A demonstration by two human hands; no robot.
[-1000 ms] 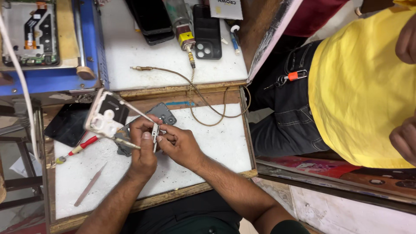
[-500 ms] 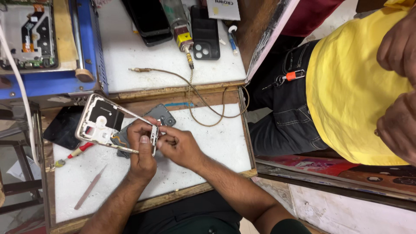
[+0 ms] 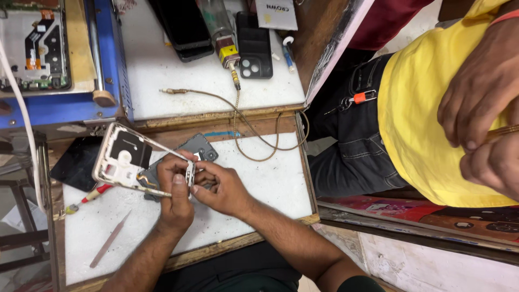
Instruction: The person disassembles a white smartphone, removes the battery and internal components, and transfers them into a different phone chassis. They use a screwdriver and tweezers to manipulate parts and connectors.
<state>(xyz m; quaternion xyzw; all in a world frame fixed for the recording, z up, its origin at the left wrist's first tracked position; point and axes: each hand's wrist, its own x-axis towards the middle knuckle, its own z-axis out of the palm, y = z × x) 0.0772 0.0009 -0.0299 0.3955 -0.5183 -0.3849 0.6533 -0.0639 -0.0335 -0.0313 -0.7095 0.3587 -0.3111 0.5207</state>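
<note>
A white, wood-framed worktop (image 3: 259,189) is filling the lower left of the frame. At centre left, the left hand (image 3: 174,197) and right hand (image 3: 221,189) are both pinching a white phone frame (image 3: 121,162). A white label card (image 3: 275,13) is lying at the upper centre.

one phone frame (image 3: 121,159), two dark phones (image 3: 255,52), one red-handled screwdriver (image 3: 89,197), one brown cable (image 3: 254,141), one spudger (image 3: 110,246)

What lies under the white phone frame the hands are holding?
Under the phone frame lies a dark grey phone back, partly showing through the opening. The left hand and right hand cover its lower part; beneath is the white worktop.
</note>
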